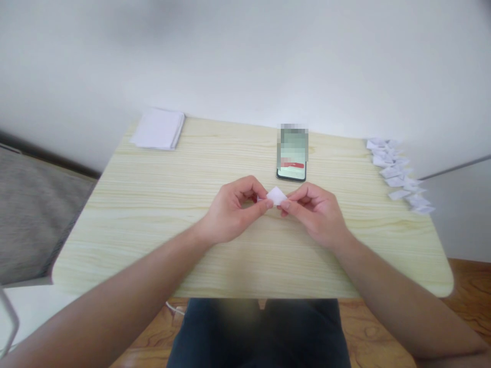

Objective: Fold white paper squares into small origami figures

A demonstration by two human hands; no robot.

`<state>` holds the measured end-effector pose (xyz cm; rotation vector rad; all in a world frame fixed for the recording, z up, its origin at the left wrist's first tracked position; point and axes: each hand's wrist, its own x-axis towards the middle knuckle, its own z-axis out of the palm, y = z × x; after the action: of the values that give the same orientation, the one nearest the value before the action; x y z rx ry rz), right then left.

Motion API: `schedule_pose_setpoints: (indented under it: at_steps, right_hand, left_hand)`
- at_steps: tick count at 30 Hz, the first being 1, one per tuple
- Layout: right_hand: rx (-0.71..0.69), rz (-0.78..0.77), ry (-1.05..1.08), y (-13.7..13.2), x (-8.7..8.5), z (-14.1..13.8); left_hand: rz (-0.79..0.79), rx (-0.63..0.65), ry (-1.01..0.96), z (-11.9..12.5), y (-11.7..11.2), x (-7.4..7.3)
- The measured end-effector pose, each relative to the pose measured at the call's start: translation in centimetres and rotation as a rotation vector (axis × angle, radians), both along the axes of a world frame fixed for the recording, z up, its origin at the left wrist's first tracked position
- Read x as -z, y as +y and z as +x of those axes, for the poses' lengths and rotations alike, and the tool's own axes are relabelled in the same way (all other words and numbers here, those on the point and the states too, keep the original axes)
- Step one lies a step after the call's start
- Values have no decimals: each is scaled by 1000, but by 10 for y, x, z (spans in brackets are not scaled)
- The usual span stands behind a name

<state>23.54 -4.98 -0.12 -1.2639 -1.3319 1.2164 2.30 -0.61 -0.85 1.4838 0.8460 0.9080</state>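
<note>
Desk [153, 245]: pale wood; I see both hands over its middle.
Paper stack [158, 129]: white sheets, well beyond the left hand.
Folded pieces [399, 174]: white scatter, well out past the right hand.
Phone [292, 153]: lying flat, just beyond both hands.
Left hand [230, 212]: fingertips pinching the folded paper's left edge.
Right hand [316, 212]: pinching its right edge.
Folded paper [276, 195]: small, white, between the hands.
</note>
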Motion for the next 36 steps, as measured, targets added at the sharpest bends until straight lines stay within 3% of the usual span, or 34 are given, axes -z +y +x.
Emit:
schedule_pose_setpoints:
  at_steps: [23, 36]
  right_hand:
    - [-47, -76, 47, 1, 0, 2]
    - [-109, -85, 86, 0, 2, 2]
  left_hand:
    - [53, 45, 63, 0, 0, 4]
    - [-41, 87, -29, 1, -2, 0]
